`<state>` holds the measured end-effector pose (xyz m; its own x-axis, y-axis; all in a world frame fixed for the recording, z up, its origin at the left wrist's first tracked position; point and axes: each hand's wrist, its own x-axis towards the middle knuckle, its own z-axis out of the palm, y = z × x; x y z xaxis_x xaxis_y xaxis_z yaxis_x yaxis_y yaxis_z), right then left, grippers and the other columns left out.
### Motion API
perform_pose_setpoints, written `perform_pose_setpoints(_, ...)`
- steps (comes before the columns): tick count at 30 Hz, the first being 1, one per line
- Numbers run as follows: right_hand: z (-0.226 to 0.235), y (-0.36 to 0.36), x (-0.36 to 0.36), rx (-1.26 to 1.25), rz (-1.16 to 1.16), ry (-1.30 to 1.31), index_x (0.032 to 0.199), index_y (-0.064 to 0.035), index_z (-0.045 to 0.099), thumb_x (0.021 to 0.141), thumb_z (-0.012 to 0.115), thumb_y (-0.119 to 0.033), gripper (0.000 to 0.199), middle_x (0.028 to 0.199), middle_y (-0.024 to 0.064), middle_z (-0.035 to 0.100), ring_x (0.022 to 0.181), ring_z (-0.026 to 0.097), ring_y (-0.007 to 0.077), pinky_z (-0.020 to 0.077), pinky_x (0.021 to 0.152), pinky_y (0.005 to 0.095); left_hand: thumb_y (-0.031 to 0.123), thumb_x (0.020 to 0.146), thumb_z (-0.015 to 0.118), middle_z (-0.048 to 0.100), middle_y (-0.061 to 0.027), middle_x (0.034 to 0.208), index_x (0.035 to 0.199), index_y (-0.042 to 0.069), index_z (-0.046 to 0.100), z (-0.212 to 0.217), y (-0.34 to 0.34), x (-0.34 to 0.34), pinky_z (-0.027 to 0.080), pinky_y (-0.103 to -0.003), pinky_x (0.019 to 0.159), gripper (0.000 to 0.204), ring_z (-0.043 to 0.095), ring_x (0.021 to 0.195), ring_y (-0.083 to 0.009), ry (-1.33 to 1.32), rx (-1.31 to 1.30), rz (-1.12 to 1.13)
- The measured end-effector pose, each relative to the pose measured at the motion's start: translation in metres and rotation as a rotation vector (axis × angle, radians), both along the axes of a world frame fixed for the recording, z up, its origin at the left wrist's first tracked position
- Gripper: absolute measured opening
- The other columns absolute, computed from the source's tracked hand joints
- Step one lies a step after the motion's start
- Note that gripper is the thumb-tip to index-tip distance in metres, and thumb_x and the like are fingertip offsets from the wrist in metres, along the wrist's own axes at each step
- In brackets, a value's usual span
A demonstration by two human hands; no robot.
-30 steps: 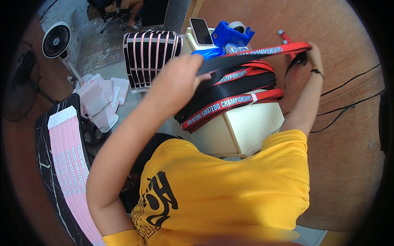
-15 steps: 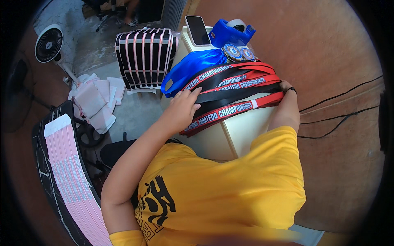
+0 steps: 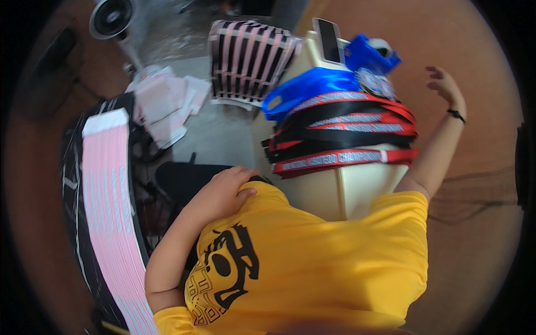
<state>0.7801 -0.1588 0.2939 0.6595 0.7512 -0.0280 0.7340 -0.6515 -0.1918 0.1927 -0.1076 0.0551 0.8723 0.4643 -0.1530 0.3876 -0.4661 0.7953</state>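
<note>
A thick stack of red and black printed ribbons [image 3: 346,139] lies across a cream cabinet top [image 3: 368,181]. Behind it are a folded blue satin ribbon [image 3: 312,86] and round medals [image 3: 375,84]. My right hand [image 3: 445,89], a dark band at its wrist, is raised in the air to the right of the stack, fingers spread and holding nothing. Against the left side of my yellow shirt, my left hand [image 3: 230,190] rests with its fingers laid out and the thumb apart, away from the ribbons. Motion blurs much of the picture.
At the back stand a phone [image 3: 328,42] and a blue tape dispenser [image 3: 368,54]. Left lie pink-and-black striped strips [image 3: 245,61], pink-and-white sheets [image 3: 164,100] on the floor, and long pink strips [image 3: 106,178] on a black marbled surface. A fan [image 3: 113,18] stands far left; cables hang right.
Both hands have left the ribbon stack: the left drew back to my shirt, the right rose out to the right. The view has shifted, so the scene sits further right.
</note>
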Motion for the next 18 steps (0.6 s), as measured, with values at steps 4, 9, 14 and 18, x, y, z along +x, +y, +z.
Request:
perform_pose_setpoints(4, 0.024, 0.101, -0.138, 0.177, 0.560, -0.078, 0.138, -0.0091, 0.056, 0.090, 0.070, -0.016, 0.050, 0.137, 0.0112, 0.059, 0.110, 0.062, 0.0253, 0.0513, 0.093, 0.0373, 0.019, 0.094, 0.067, 0.060, -0.0177, 0.126, 0.136, 0.004, 0.055, 0.010, -0.045, -0.082, 0.046, -0.041, 0.101, 0.046, 0.058, 0.118, -0.0350, -0.022, 0.087, 0.408)
perform_pose_setpoints(9, -0.028, 0.194, -0.364, 0.309, 1.563, -0.142, 0.136, -0.0082, 0.057, 0.087, 0.070, -0.010, 0.051, 0.134, 0.0137, 0.061, 0.126, 0.055, 0.0300, 0.0432, 0.108, 0.0410, 0.019, 0.103, 0.058, 0.062, -0.0076, 0.115, 0.133, 0.004, 0.057, -0.021, -0.129, -0.151, 0.050, -0.026, 0.089, 0.033, 0.062, 0.101, -0.0113, -0.462, -0.495, 1.200)
perform_pose_setpoints(14, -0.163, 0.193, -0.560, 0.249, 2.173, 0.215, 0.140, -0.0070, 0.052, 0.087, 0.073, -0.027, 0.061, 0.142, 0.0201, 0.052, 0.128, 0.053, 0.0366, 0.0427, 0.108, 0.0465, 0.023, 0.104, 0.057, 0.062, -0.0069, 0.114, 0.138, 0.006, 0.047, -0.069, -0.216, -0.149, 0.051, -0.030, 0.083, 0.040, 0.062, 0.092, -0.0140, -1.318, -0.541, 1.900)
perform_pose_setpoints(18, -0.262, 0.133, -0.661, 0.145, 2.336, 0.171, 0.149, -0.0091, 0.040, 0.084, 0.074, -0.041, 0.081, 0.153, 0.0244, 0.039, 0.140, 0.040, 0.0433, 0.0304, 0.115, 0.0590, 0.058, 0.095, 0.061, 0.053, -0.0043, 0.123, 0.134, 0.010, 0.049, -0.098, -0.271, -0.158, 0.042, -0.033, 0.090, 0.063, 0.050, 0.107, -0.0153, -1.624, -0.062, 2.784)
